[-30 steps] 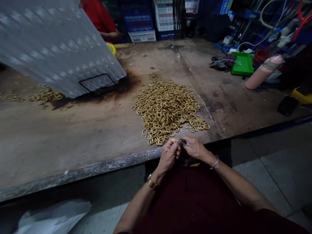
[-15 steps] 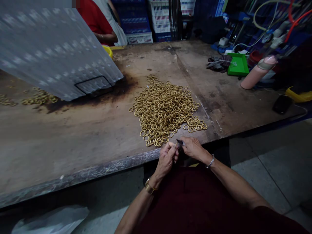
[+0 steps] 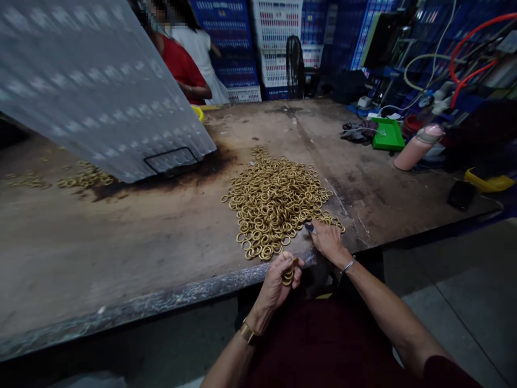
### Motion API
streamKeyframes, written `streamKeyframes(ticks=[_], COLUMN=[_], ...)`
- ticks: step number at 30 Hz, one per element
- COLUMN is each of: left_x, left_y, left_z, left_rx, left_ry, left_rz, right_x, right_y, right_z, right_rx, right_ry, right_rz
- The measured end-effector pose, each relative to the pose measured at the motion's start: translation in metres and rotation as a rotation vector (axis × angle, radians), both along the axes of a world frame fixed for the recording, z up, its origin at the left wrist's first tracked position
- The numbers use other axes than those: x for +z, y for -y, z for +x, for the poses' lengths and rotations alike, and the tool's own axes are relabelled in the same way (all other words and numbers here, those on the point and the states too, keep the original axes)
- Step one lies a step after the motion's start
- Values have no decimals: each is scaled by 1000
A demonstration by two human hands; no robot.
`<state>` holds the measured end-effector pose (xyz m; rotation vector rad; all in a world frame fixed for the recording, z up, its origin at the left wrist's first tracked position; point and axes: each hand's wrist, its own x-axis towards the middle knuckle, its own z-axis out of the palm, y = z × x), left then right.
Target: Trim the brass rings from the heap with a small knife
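Observation:
A heap of gold-coloured rings [image 3: 278, 199] lies on the wooden table in front of me. My left hand [image 3: 274, 283], just off the table's near edge, is closed around several of these rings [image 3: 288, 277], which show between the curled fingers. At the near right side of the heap, my right hand [image 3: 329, 241] grips a small dark-tipped tool [image 3: 309, 227]. Most of that tool is hidden by the fingers, so its kind is unclear. The fingers of this hand reach down by the rings at the heap's edge.
On the left a tall translucent ribbed panel [image 3: 109, 91] leans over the table [image 3: 161, 231], with more rings [image 3: 86, 175] beside it. A green tray [image 3: 388, 133], a pink bottle [image 3: 418, 148] and a black phone-like object [image 3: 461, 195] are on the right. A person in red [image 3: 186, 73] is behind the table.
My right hand has moved away from my left, forward to the heap's edge, keeping the small tool. My left hand has turned, showing rings in it. The view has tilted up.

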<state>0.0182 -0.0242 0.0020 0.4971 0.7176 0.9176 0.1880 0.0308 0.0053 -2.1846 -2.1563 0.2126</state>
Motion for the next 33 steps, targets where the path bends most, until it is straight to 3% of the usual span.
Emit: streamKeyframes(ticks=[7,11,17,21,28,33], left_x=[2,-3,1,3,-7,-7], left_y=[-5,-9,-15,-16,-14,-11], left_z=[-3,-2,0,1,1,0], left_rx=[-31,40,164,181,179,180], left_ry=[115,128,-87,-184,-337,-510], left_rz=[-98,-144,-64,-2,129,241], right_x=[5,6,0,4,5,0], right_y=[-6,-2,11,20,19,17], right_z=[1,-1,-9,-19,-30,-33], right_rx=[-36,-12,158,260,192,64], right_ry=[13,-18,-344,-488,-851,-1132], right_rz=[-24,3,143,146,47,-137])
